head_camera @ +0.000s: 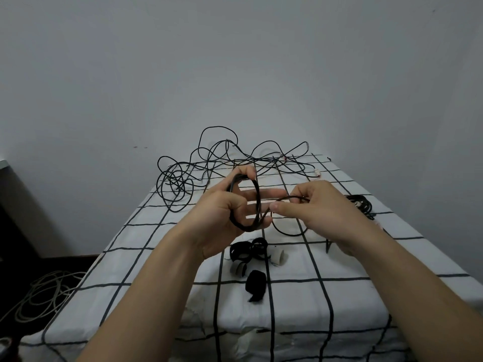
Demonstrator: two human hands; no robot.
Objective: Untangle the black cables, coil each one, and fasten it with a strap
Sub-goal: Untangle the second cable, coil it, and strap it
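The checked-cloth table (295,304) bears tangled black cables (177,178), a coiled cable (362,202) and straps (248,250).

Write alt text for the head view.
Above a grid-patterned table, the left hand holds a coiled black cable while the right hand pinches its loose strand. A cable tangle lies behind, straps in front.

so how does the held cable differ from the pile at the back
The held cable is wound in tidy loops in the left hand, its tail pinched by the right hand; the pile sprawls in loose, crossing loops. The held cable is up in the air; the pile lies on the table. Both are thin and black.
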